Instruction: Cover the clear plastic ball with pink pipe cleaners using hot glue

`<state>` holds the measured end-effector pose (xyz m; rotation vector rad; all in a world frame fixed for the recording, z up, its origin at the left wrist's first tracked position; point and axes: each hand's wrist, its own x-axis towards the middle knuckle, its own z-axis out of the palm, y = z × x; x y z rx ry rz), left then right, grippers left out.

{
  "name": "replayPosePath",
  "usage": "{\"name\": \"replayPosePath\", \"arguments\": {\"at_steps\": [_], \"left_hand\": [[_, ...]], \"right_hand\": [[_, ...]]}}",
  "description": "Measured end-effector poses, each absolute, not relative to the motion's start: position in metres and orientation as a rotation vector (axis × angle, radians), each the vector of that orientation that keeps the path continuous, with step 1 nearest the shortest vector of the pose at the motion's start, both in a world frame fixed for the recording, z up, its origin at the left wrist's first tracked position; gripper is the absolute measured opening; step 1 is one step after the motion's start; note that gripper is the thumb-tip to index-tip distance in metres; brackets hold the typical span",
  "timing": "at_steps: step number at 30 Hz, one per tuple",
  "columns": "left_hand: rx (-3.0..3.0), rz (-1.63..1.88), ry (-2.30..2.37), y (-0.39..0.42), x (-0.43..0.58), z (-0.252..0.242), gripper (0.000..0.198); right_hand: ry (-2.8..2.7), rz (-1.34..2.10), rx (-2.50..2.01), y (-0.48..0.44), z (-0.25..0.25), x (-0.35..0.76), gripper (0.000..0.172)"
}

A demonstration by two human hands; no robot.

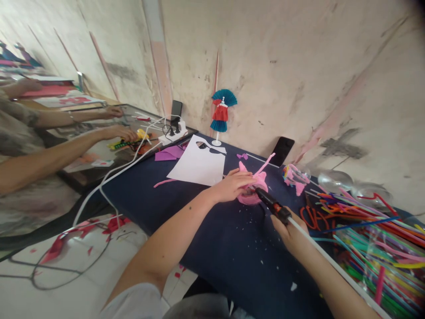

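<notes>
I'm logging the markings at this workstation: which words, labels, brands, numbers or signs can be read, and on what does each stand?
None can be read.
Slim black glue gun in the right hand: any marking is too small and blurred.
White plastic power strip: any marking is too small.
Small white card with a red mark: too blurred.
Grey cross-shaped patch on the beige plaster wall: no lettering seen.

The bare left forearm point(175, 235), marked with small dark spots, slants upward from the lower left to the left hand point(230, 187), which lies back upward, fingers point(245, 179) reaching rightward, close together and slightly bent. The bare right forearm point(327, 272) angles in from the lower right; the right hand point(292, 230) is curled in a grip, thumb on its inner side. The hands are near each other, not touching.
</notes>
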<state>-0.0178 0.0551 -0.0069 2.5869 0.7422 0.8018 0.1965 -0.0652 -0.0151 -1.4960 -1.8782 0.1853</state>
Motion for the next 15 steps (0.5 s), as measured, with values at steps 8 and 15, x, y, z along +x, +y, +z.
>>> {"name": "replayPosePath", "arguments": {"at_steps": [8, 15], "left_hand": [[2.604, 0.797, 0.738, 0.058, -0.02, -0.01, 0.044], [2.618, 0.788, 0.735, 0.062, -0.022, -0.012, 0.046]], "right_hand": [[-1.817, 0.077, -1.556, -0.067, -0.01, 0.202, 0.029], [-1.705, -0.009, -1.615, -0.068, -0.014, 0.22, 0.029]]}}
